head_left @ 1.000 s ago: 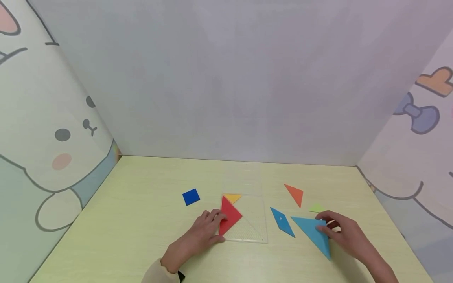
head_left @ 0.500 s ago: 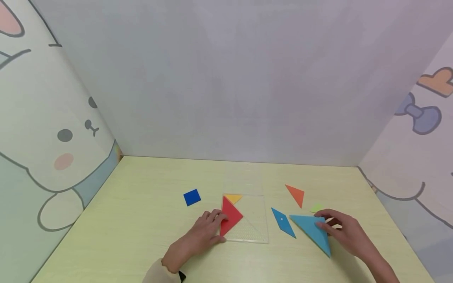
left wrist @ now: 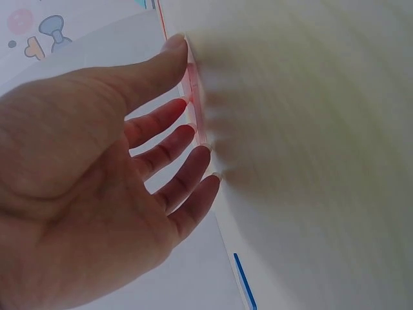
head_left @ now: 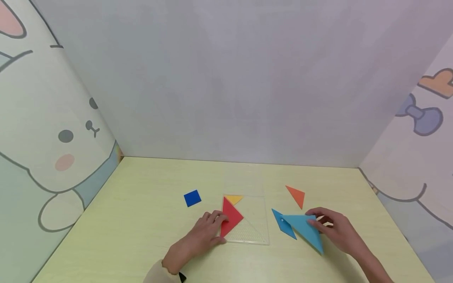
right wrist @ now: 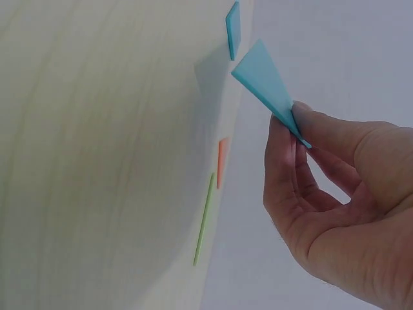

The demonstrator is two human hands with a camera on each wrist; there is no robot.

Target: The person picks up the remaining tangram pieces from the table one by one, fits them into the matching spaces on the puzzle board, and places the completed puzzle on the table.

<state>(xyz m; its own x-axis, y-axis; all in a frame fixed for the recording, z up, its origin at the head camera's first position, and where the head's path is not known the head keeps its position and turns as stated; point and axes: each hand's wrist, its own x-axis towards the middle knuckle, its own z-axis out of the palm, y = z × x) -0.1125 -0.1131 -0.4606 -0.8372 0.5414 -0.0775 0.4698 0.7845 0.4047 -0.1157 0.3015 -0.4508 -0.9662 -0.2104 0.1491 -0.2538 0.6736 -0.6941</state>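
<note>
slippage worries me: right hand (head_left: 337, 230) pinches a light-blue, plastic-looking triangle (head_left: 305, 225) by one corner; relaxed left hand (head_left: 205, 230), touching a red, plastic-looking triangle (head_left: 232, 215), could nudge it.

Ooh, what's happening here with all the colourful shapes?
A person is handling flat, colourful pieces. Their right hand pinches a light-blue triangle, lifted off the table. Their left hand touches a red triangle on a clear tray, where a yellow triangle lies too. A dark-blue square, blue parallelogram, orange triangle and green piece lie outside the tray.
</note>
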